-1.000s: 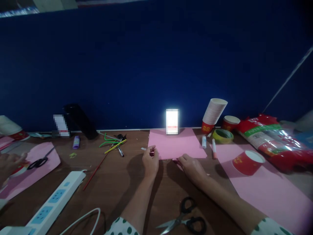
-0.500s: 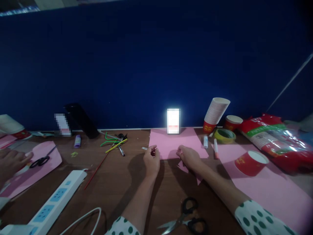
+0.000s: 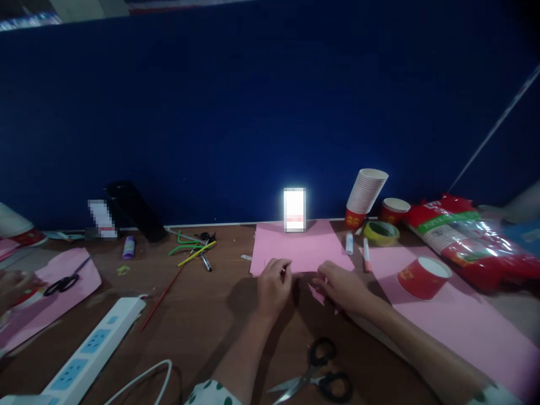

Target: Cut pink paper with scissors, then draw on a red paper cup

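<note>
Nearest me, at 6 o'clock from my hands, a pair of black-handled scissors (image 3: 314, 374) lies on the brown desk (image 3: 211, 320), blades pointing to 8 o'clock. At 8 o'clock a white cable (image 3: 143, 378) loops beside a white power strip (image 3: 88, 351).

My left hand (image 3: 273, 289) rests knuckles up. Its fingers (image 3: 282, 269) are curled in, tips close together at the near edge of the pink sheet (image 3: 301, 250). I cannot tell whether they pinch the paper or only touch it. My right hand (image 3: 343, 287) lies just beside it at 3 o'clock, fingers (image 3: 328, 275) loosely bent over a pink scrap (image 3: 317, 293) that pokes out beneath them. Whether they grip it I cannot tell.

The pink sheet lies flat at 12 o'clock from both hands, reaching to a glowing phone (image 3: 294, 209) propped against the blue wall (image 3: 270, 112). At 3 o'clock a large pink sheet (image 3: 464, 326) carries a red cup (image 3: 422, 277) tipped on its side. At 1 o'clock a marker (image 3: 366, 255) and a glue stick (image 3: 349, 243) lie just beside the pink sheet's right edge, with a tape roll (image 3: 382, 232) and a leaning stack of cups (image 3: 365, 194) beyond. At 10 o'clock lie coloured sticks (image 3: 194, 250). Far off at 9 o'clock another person's hand (image 3: 12, 281) sits near a second pair of scissors (image 3: 63, 282).
</note>
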{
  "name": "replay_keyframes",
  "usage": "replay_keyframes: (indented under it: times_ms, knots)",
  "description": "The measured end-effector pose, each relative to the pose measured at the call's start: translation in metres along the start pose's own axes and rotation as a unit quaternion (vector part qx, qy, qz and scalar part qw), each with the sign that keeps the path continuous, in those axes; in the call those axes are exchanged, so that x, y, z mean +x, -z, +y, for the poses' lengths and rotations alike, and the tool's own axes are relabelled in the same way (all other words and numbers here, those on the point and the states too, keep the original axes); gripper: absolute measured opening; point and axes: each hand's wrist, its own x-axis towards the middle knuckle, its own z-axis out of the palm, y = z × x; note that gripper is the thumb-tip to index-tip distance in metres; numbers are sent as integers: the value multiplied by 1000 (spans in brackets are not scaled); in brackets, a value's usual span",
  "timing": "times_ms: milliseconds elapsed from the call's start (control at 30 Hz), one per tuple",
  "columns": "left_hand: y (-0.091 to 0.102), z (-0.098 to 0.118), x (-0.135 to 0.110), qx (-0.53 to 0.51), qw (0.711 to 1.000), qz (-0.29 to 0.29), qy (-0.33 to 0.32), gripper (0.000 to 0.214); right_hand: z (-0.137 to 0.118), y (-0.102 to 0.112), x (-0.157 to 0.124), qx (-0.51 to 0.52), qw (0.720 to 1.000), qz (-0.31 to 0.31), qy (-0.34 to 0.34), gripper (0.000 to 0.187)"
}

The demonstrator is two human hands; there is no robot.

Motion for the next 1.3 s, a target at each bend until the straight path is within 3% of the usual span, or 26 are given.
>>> replay_keyframes:
  times_ms: [33,100,167,267,367,567,633,833,1100,1300]
  knots:
    - [-2,4,-1,18,999,-32,-22,18,0,-2,-4,-7,1000,9,-11,21]
    - [-8,12,0,165,976,-113,-83,21,-1,-7,-11,-18,999,26,-27,24]
    - [-17,19,4,208,962,-149,-101,23,-2,-12,-16,-21,999,40,-30,25]
    - [-35,25,11,263,948,-158,-83,29,1,-19,-20,-18,998,52,-28,13]
    - [-49,26,13,303,939,-155,-50,29,10,-22,-22,-5,998,61,-33,17]
    - [-50,26,8,332,920,-199,-62,20,26,-23,-28,47,997,61,-18,23]
    - [-48,28,8,335,913,-221,-70,18,29,-24,-28,65,997,50,-4,16]
    - [-46,30,5,319,916,-235,-61,16,38,-27,-35,112,993,26,23,27]
    - [-41,33,-13,187,964,-186,-29,22,47,-35,-27,159,985,64,-14,23]
    - [-41,26,-17,74,987,-145,-9,19,57,-12,-30,158,981,106,-39,23]
